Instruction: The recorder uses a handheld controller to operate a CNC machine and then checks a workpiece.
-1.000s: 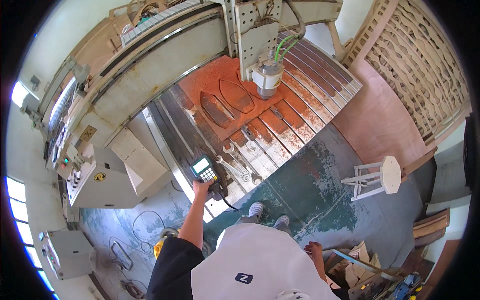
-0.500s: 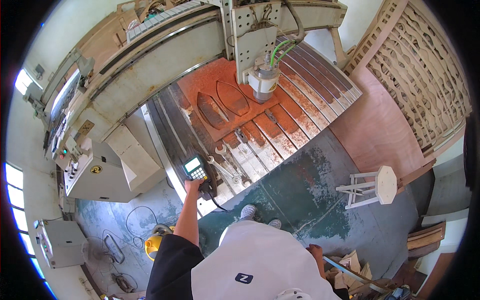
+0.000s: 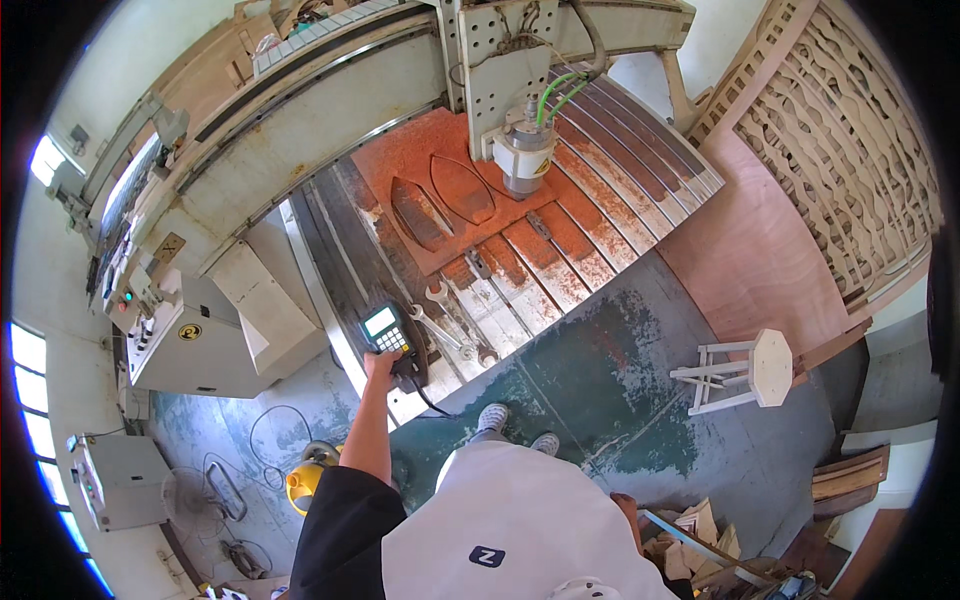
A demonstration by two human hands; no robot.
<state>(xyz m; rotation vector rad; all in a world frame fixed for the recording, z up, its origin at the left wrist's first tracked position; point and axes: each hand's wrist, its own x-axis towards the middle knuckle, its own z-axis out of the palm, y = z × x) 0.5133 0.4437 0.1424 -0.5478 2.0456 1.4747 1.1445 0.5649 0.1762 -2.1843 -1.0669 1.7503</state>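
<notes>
I see left hand (image 3: 378, 364) grasping handset (image 3: 388, 334) low, long axis toward frame's upper left. Right hand (image 3: 626, 507) farther; can't tell its fingers.

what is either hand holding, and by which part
The left hand holds the keypad controller by its lower end, below the screen. The right hand is partly hidden; whether it holds anything cannot be told.

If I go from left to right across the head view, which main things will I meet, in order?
Small grey cabinet → yellow rounded object → handheld keypad controller with the left hand on it → wrench → white spindle → white octagonal-topped stool → stacked brown boards.
</notes>
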